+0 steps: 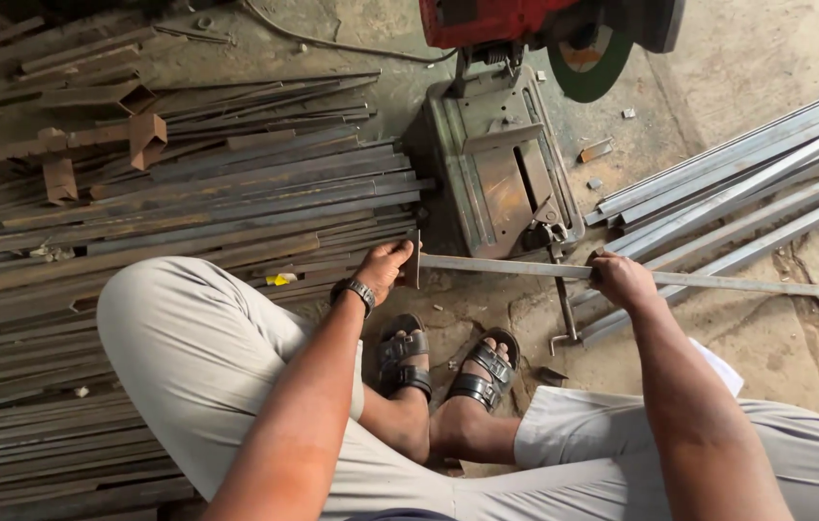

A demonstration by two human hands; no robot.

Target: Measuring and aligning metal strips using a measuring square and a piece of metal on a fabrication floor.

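The left hand point(385, 268) is gripping a small flat metal piece point(415, 259), holding it upright against the near end of a long steel bar point(525, 268), with the fingers closed around it. The right hand point(619, 280) is closing over the same bar farther along, at about 3 o'clock from the left hand, and is holding it level just above the floor point(766, 39). The bar is lying crosswise in front of the person's sandalled feet point(448, 367), running from the left hand out past the right hand toward 3 o'clock. It is thin, straight and grey, with a dull surface and a pale upper edge. Judging from this view, the bar is being measured or squared at its end: it is not resting in the saw's clamp, so any cutting appears not yet begun on this piece. At 12 o'clock from the hands, a cut-off saw point(501, 164) is standing on the floor with its red motor housing and green disc raised above a worn grey base. At 9 to 10 o'clock, a wide pile of dark steel strips point(188, 203) is lying in rows, with a few rusty short box sections point(144, 135) resting on top. At 2 o'clock, a bundle of lighter grey bars point(747, 183) is lying slantwise on the floor. Small offcuts are lying scattered near the saw base.
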